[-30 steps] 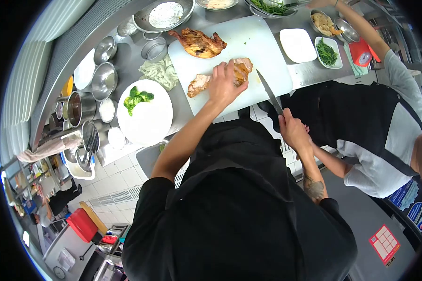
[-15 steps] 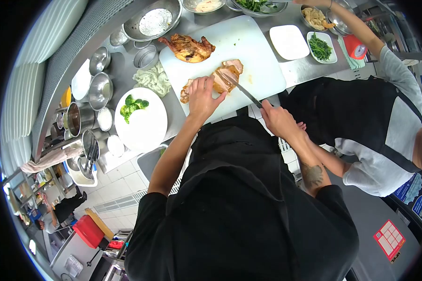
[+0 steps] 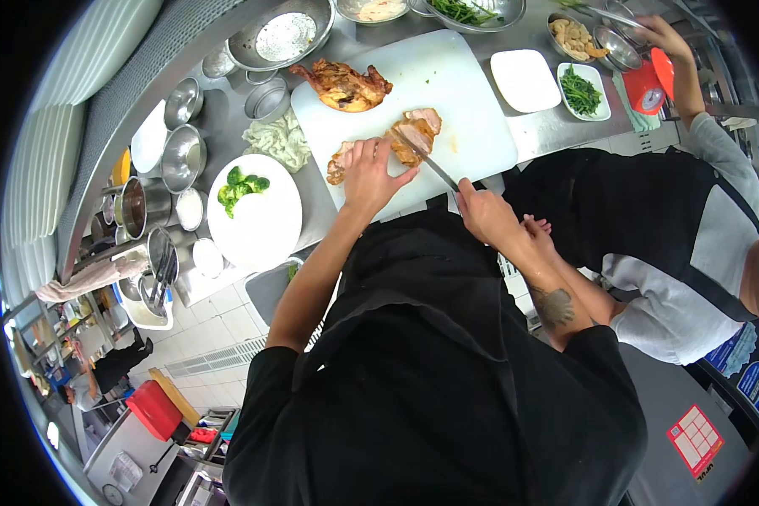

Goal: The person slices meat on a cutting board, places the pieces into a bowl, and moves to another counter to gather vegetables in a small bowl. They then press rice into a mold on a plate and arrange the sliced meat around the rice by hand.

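Observation:
On the white cutting board [image 3: 472, 118] lies a partly sliced piece of roast chicken [image 3: 415, 137], with pale meat under browned skin. My left hand [image 3: 374, 175] is closed over the meat's left part, fingertips pressing down on it and the thumb out to the side. The fingers hide some of the meat. Gripped in my right hand [image 3: 487, 216] is a knife [image 3: 437, 172]; its blade slants up into the meat just right of my left fingers. Farther back on the board rests a browned roast chicken half [image 3: 346, 84], which neither hand touches.
A white plate with broccoli [image 3: 282, 211] stands left, near a crumpled cloth [image 3: 277, 142] and metal bowls [image 3: 182, 158]. At right are a square white plate [image 3: 524, 81], a dish of greens [image 3: 580, 91] and a red scale [image 3: 643, 88]. A co-worker [image 3: 616, 202] stands close on my right.
The knife and my right hand have shifted slightly left, the blade now nearer my left fingers. The co-worker's raised hand has moved right, toward the scale, carrying a utensil.

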Demonstrator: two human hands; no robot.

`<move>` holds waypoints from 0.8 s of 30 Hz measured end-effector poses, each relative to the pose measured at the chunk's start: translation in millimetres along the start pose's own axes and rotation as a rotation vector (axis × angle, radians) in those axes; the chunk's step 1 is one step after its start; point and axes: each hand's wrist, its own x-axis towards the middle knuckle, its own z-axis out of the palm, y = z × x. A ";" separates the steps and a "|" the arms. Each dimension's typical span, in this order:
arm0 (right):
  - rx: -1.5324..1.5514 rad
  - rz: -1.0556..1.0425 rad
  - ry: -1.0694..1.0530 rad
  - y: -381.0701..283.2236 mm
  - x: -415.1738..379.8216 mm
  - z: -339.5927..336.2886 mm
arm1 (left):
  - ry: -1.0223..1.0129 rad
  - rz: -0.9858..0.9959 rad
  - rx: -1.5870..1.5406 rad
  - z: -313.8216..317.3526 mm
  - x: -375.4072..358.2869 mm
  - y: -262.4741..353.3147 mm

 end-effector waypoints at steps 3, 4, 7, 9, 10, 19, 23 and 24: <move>0.000 -0.002 -0.012 0.5 -5.7 2.9 | -0.028 0.028 -0.002 -2.1 -3.9 -5.3; 0.016 -0.022 0.041 -1.7 -7.6 2.8 | -0.027 0.035 -0.003 -0.8 -4.7 -6.7; 0.068 -0.075 0.164 -12.6 -9.9 -1.3 | 0.006 0.036 -0.023 2.2 -4.3 -7.7; 0.105 -0.104 0.235 -5.5 -7.0 10.5 | 0.010 0.041 -0.022 2.6 -4.4 -6.9; 0.033 -0.047 0.129 11.2 -0.9 34.1 | 0.012 0.045 -0.020 2.7 -5.2 -5.5; -0.117 -0.058 -0.007 20.8 8.4 38.8 | -0.001 0.016 -0.064 -1.5 -7.8 -0.1; -0.118 -0.044 -0.034 12.0 10.8 17.3 | 0.027 -0.011 -0.101 3.6 -4.9 4.0; -0.099 -0.017 -0.065 6.6 8.5 2.7 | 0.021 -0.032 -0.112 4.4 -5.0 5.3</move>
